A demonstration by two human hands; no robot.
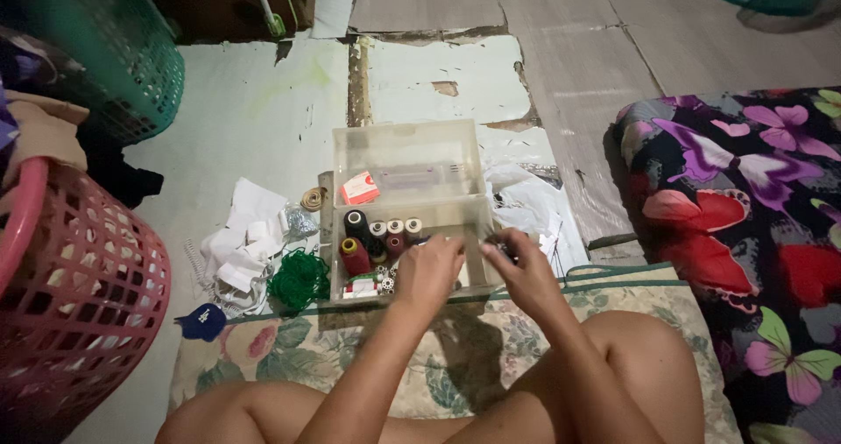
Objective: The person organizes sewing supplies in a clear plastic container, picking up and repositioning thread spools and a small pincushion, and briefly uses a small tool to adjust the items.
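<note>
Both hands (477, 269) crowd sewing box's (407, 155) near edge.

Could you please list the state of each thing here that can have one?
Clear plastic sewing box: open, lid raised behind.
Thread spools: upright in box.
Green yarn bundle: loose on floor.
Pink lattice basket: filled with cloth.
Left hand: over box.
Right hand: pinching small dark item.

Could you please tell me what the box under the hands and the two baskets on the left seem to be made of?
The sewing box looks like clear, slightly cloudy hard plastic: the floor shows through its open lid. The pink basket and the green basket look like moulded plastic, with a regular lattice of holes and a smooth, dull finish.
</note>
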